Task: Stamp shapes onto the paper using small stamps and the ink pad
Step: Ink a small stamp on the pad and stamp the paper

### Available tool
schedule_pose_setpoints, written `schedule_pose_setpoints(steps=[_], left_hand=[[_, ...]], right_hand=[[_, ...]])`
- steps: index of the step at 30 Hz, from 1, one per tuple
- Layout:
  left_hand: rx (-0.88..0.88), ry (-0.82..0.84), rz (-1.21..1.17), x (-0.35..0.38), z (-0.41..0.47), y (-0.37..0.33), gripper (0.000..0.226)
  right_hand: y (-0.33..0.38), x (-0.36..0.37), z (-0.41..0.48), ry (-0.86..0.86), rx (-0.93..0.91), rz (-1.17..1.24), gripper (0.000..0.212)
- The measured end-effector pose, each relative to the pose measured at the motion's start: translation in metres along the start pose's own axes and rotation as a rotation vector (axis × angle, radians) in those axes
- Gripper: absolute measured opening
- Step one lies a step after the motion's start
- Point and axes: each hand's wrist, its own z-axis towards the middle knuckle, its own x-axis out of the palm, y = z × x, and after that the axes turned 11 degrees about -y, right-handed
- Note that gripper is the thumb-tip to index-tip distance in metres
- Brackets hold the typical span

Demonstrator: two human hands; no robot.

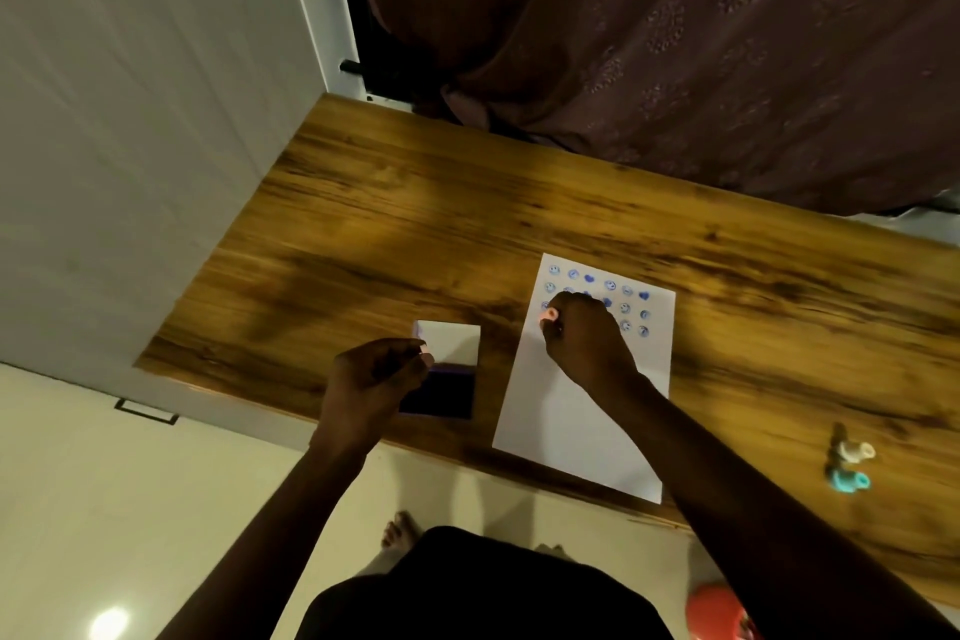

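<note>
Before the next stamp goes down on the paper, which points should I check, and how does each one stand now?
1. Pink stamp held in right hand: ok.
2. Ink pad open: ok.
3. Left hand steadies the pad: ok.
4. Paper lies flat with free space below the blue prints: ok.
5. Stamp face inked: cannot tell.
6. Spare stamps stay clear of the paper: ok.

Part of the ink pad [439,392] under the left hand [371,379]; several stamped shapes [626,308] perhaps beneath the right hand [584,343].
</note>
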Motion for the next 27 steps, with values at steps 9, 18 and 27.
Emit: schedule_pose_setpoints(steps=[9,18,27], left_hand=[[-0.065,0.004,-0.020,0.001,0.008,0.005,0.021],[-0.151,0.003,-0.010,0.013,0.015,0.006,0.026],[-0.131,0.023,-0.028,0.017,0.008,-0.006,0.021]], right_hand=[[-0.001,0.010,0.004,0.036,-0.035,-0.064,0.031],[0.002,0.020,0.006,0.008,-0.017,-0.130,0.031],[0.003,0.015,0.012,-0.013,-0.022,-0.130,0.032]])
